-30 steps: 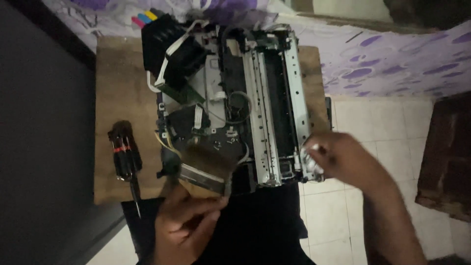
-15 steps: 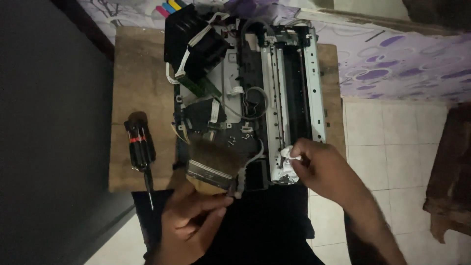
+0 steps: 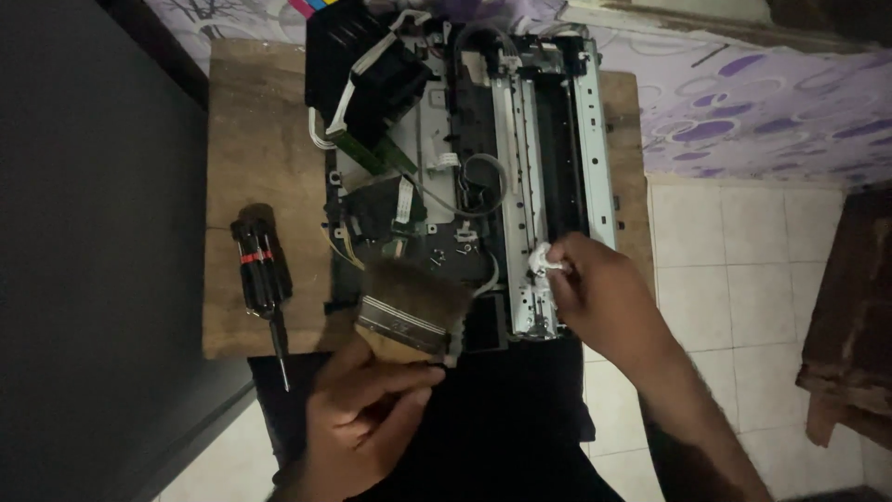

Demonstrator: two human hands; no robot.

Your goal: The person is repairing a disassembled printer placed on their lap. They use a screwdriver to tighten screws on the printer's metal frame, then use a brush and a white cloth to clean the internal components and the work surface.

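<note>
1. On the wooden board (image 3: 251, 139), a printer (image 3: 465, 167) with its cover off fills the middle and right, reaching from the far edge almost to the near edge.
2. The left hand (image 3: 362, 423) is below the near edge, fingers closed on the handle of a flat brush (image 3: 409, 311); the bristles rest on the printer's near left corner.
3. The right hand (image 3: 599, 302) lies on the printer's near right corner, fingertips pinched on a small white piece (image 3: 544, 263) beside the metal rails (image 3: 548, 139).
4. A screwdriver (image 3: 262, 274) with a black handle and red band lies near the board's left edge, its shaft hanging over the near edge, well apart from both hands.
5. Loose white cables (image 3: 446, 186) and a black ink unit (image 3: 367, 65) crowd the printer's left half, between the brush and the far edge.
6. Purple patterned cloth (image 3: 743, 112) lies past the right edge; pale floor tiles (image 3: 734, 297) lie below it.
</note>
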